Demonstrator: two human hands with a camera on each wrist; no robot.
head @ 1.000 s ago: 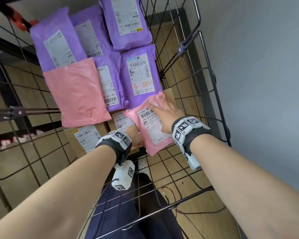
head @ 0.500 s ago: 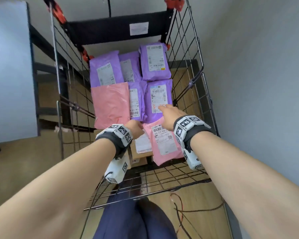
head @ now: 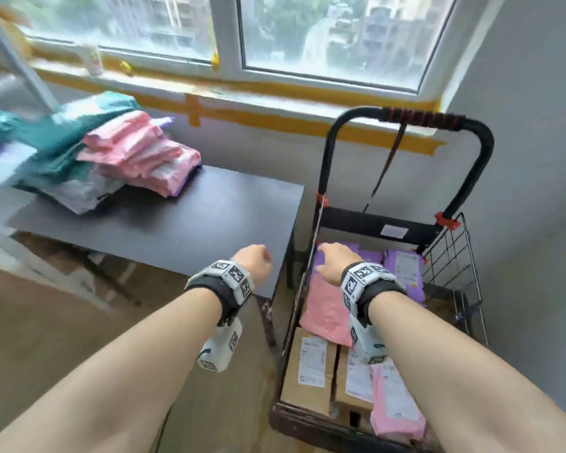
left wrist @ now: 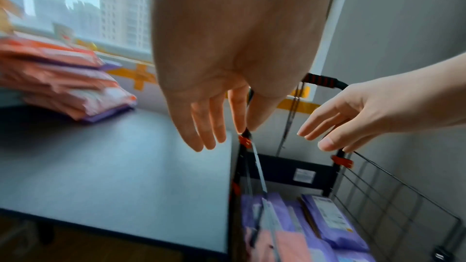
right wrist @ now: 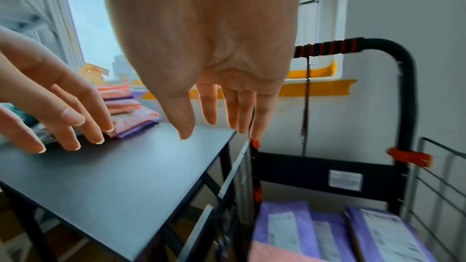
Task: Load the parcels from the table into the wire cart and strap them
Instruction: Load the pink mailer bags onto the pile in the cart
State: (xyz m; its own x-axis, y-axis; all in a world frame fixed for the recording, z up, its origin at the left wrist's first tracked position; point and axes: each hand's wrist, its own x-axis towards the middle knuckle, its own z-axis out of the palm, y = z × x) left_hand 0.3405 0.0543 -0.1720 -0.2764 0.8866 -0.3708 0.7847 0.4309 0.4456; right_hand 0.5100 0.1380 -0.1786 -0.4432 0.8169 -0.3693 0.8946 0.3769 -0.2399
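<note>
Both hands are seen empty. The left hand (head: 254, 261) is held above the near right corner of the dark rectangular worktop (head: 183, 230), fingers straight and slack; the right hand (head: 332, 261) hangs over the left side of the black wire cart (head: 451, 253), fingers likewise loose and spread. Nothing is gripped by either.

The step in hand is judged to be a return to the worktop for a further load. A pile of pink and purple plastic mailer parcels (head: 144, 155) lies at the far left of the worktop, well apart from both hands. In the cart, purple mailers (head: 402, 266), a large pink mailer (head: 324, 308), brown cardboard boxes (head: 311, 371) and a small pink mailer (head: 396, 403) are already laid. A black strap (head: 386, 165) hangs from the cart handle, not yet applied.

The next move is judged to call for a reach across the worktop to the pile. Teal and white bags (head: 56, 152) lie against the pile on its left side and may be dragged with it. The bare worktop between hands and pile shows no obstruction.
</note>
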